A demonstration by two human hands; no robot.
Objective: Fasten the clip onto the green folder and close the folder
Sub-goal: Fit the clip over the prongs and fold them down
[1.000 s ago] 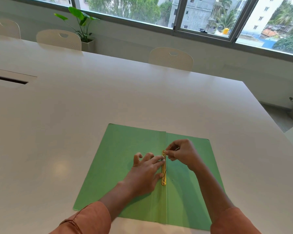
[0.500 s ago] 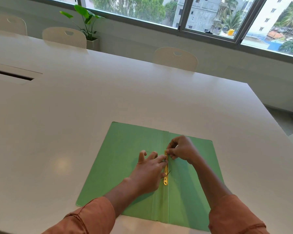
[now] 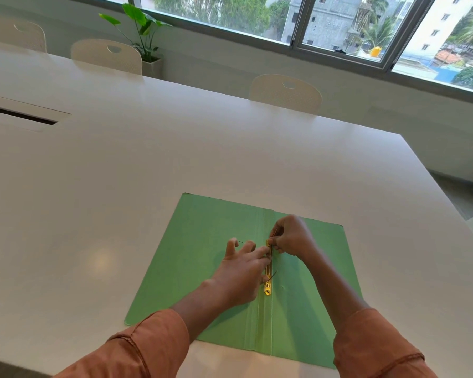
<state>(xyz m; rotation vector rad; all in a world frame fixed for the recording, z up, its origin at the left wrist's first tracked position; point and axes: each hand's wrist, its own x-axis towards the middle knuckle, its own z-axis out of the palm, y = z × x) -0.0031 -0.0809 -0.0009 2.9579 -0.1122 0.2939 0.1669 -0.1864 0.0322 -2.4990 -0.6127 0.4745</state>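
Observation:
The green folder point(image 3: 197, 257) lies open and flat on the white table point(image 3: 175, 159), near its front edge. A gold metal clip point(image 3: 268, 289) runs along the folder's centre fold. My left hand point(image 3: 239, 274) rests on the left flap with fingers spread, and its fingertips press on the clip's middle. My right hand point(image 3: 291, 236) pinches the far end of the clip, where a thin prong sticks up. Another thin prong juts out near the clip's near end.
White chairs point(image 3: 286, 92) stand along the far side of the table, with a potted plant point(image 3: 142, 36) behind them under the windows. A cable slot point(image 3: 19, 115) is set in the table at the left. The table's right edge runs close past the folder.
The camera view has shifted a little. My right hand has crept slightly farther along the clip's far end. My left hand has stayed pressed on the clip.

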